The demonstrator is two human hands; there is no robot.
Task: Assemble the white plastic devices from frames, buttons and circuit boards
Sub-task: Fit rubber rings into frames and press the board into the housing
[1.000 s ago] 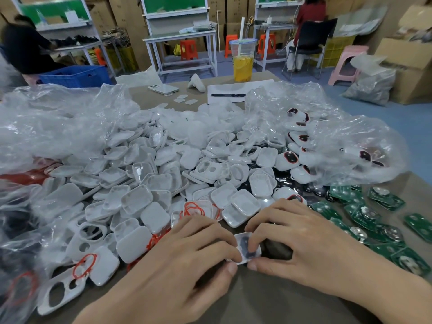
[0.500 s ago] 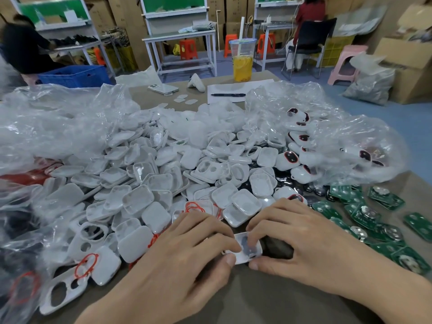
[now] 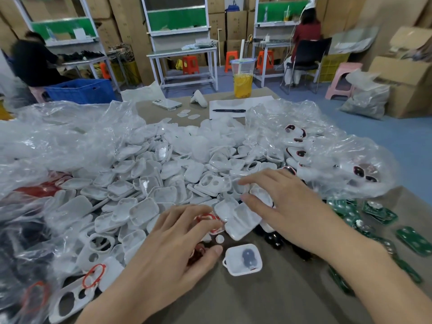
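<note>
- The brown worktop [image 3: 280, 305] carries everything and shows bare only along its near edge
- Crumpled clear plastic bags [image 3: 58, 141] lie over its left and right sides; the right one holds white pieces with dark red ovals [image 3: 295, 133]
- A heap of white plastic shells [image 3: 149, 183], shallow and round-cornered, fills the middle between the bags
- The right hand [image 3: 287, 206] lies over the near right part of the heap, fingers stretched out toward the left; a white shell sits between forefinger and thumb, and I cannot tell whether it is grasped
- The left hand [image 3: 163, 253] rests at the near edge of the heap with fingers curled, the fingertips on a red ring [image 3: 207, 218] that lies on a white piece; something dark red shows in the hollow by the thumb, and I cannot tell whether the hand grasps anything
- Green circuit boards [image 3: 379, 213] are strewn on the worktop to the right of the right forearm
- White plastic frames with round holes [image 3: 82, 260] lie at the near left, partly under the bag, some with red rings on them
- A white square shell with a grey figure-eight insert [image 3: 243, 259] lies on bare worktop between the two hands, just beside the left thumb, touched by neither
- A small white round button [image 3: 219, 239] lies between that shell and the heap
</note>
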